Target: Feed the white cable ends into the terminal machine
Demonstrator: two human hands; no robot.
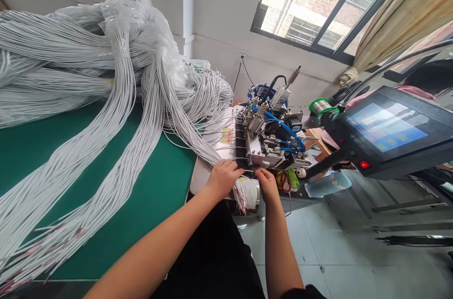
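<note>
My left hand (222, 177) rests on a bundle of thin grey cables (198, 145) at the front edge of a pale metal plate (198, 174), its fingers closed over the cable ends (241, 199), which show small red tips. My right hand (267, 183) is just to the right, fingers pinched at the front of a small machine (272, 141) with blue hoses and metal blocks. Whether it grips a single cable is too small to tell. Both forearms reach in from the bottom of the head view.
Big bundles of grey cable (88, 115) drape over the green table (166, 181), some under clear plastic wrap (141, 25). A touchscreen control box (389, 131) on an arm stands to the right. A solder spool (320, 106) sits behind the machine. Grey tiled floor (336, 252) lies below.
</note>
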